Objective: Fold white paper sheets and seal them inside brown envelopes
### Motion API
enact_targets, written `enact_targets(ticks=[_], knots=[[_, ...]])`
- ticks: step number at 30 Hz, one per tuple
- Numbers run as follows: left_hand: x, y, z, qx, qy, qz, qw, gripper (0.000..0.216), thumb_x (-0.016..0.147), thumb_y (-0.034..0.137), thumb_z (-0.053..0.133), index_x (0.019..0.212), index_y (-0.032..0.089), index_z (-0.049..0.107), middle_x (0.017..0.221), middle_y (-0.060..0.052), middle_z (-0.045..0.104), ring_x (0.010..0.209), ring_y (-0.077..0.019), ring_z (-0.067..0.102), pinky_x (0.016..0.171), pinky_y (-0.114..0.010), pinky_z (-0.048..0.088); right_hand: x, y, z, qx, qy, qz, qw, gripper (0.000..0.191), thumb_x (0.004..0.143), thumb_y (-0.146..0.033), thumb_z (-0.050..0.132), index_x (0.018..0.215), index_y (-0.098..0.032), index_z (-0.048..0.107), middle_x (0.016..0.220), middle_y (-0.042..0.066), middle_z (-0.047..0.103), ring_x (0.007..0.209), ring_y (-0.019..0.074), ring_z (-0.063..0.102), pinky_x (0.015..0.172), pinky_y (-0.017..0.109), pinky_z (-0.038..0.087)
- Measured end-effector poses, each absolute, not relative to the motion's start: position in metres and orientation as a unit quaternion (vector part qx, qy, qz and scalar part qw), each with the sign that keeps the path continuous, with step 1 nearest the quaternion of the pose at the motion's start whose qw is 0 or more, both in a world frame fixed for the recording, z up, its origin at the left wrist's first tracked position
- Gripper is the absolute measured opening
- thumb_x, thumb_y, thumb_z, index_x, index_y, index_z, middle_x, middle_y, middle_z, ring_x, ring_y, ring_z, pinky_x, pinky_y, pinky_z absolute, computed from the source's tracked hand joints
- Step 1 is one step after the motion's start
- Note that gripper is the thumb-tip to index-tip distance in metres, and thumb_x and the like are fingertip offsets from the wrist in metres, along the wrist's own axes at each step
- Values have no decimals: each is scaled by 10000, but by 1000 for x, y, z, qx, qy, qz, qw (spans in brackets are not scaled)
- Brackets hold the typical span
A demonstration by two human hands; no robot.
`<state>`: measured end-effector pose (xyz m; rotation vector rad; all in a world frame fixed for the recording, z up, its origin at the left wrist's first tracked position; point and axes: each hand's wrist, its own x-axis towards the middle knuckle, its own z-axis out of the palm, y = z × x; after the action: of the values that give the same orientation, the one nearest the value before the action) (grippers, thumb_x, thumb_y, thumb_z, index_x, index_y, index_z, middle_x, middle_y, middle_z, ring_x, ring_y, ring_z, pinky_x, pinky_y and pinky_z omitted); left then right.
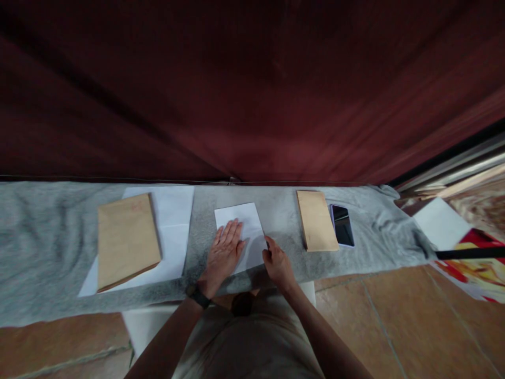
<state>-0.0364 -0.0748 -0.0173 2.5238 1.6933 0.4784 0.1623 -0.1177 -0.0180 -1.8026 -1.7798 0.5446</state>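
Observation:
A folded sheet of white paper [251,223] lies in front of me on a grey cloth. My left hand [226,251] rests flat on it, fingers stretched out and pointing away from me, a dark watch on that wrist. At the paper's right edge, my right hand [277,265] is closed. A small dark tip pokes out above its fingers; the rest of that thing is hidden in the grip, and its kind cannot be told.
Brown envelopes [128,239] lie to the left on white paper sheets [175,231]. More brown envelopes [317,221] lie on the right beside a phone [343,226]. The grey cloth [221,192] covers a narrow surface against a dark red wall [252,105].

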Motion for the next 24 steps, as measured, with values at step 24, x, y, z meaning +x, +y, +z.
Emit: enact_targets(ticks=[24], knots=[[-23,-71,-15,844,510,159,37,557,1074,322,316,1583,123,423,1650,-123,425,1571,-251,320,1305,-495,257,145,-109,-34,-578,-792,5,195,570,1058,-265,451,1598,-92,389,1629,161,447,1533,279,386,1262,505,323]])
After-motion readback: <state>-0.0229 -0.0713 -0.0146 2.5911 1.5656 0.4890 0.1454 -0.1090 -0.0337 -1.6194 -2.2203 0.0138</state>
